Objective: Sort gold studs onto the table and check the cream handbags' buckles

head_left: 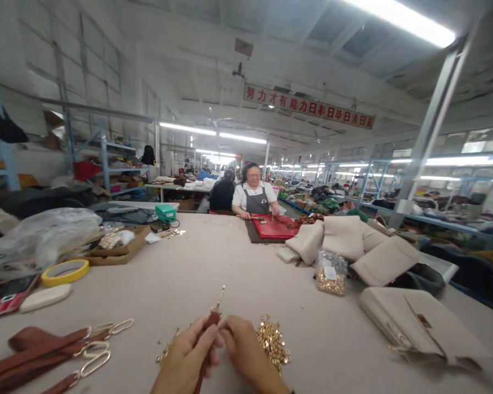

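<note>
My left hand (191, 350) is closed round a brown leather strap (214, 317), whose end points up and away from me. From that end rises a thin gold metal fitting (221, 298). My right hand (242, 345) meets the strap from the other side, its fingers pinched together near the end; whatever lies between them is hidden. Beside my right hand spreads a pile of small gold metal pieces (274, 343). A smaller heap of gold pieces (167, 350) is partly covered by my left hand. More brown straps (45, 353) with gold oval rings lie at the left.
Cream bags (419, 323) and a plastic bag of gold pieces (331, 276) occupy the table's right side. At left are yellow tape (66, 272), a white oval object (46, 298) and a cardboard tray (123, 251). Across the table, a person (257, 200) works over a red sheet (275, 226).
</note>
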The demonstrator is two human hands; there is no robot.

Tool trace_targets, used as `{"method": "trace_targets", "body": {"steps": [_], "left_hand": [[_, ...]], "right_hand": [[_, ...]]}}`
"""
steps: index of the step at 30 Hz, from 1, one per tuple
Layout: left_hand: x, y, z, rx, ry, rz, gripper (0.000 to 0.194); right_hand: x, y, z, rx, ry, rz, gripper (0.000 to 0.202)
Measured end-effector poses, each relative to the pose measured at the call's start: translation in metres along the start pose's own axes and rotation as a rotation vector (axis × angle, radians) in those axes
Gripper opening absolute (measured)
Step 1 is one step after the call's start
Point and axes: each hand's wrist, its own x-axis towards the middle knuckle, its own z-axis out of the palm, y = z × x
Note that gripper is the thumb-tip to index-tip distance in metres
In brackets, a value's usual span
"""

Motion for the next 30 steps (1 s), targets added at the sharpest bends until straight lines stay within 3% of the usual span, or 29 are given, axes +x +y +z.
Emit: {"method": "trace_targets", "body": {"steps": [5,10,15,22,30], "left_hand": [[0.001,-0.001,0.017,-0.266,-0.019,-0.111,0.049],[-0.009,-0.011,0.026,-0.251,-0.121,-0.127,0.035],[-0.015,-0.016,0.028,-0.249,-0.191,-0.064,0.030],[-0.016,-0.026,0.029,-0.185,-0.240,-0.023,0.032],[-0.019,-0.018,0.025,-0.045,-0.255,-0.015,0.033]], "right_hand": [[-0.028,0.000,-0.040,0.539,0.231,0.173,0.017],[-0.049,-0.002,-0.046,1.013,0.185,0.353,0.040],[-0.054,-0.015,-0.040,1.059,0.045,0.310,0.033],[-0.055,-0.015,-0.038,1.018,0.033,0.336,0.032],[-0.055,-0.011,-0.042,0.932,-0.001,0.345,0.023]]}}
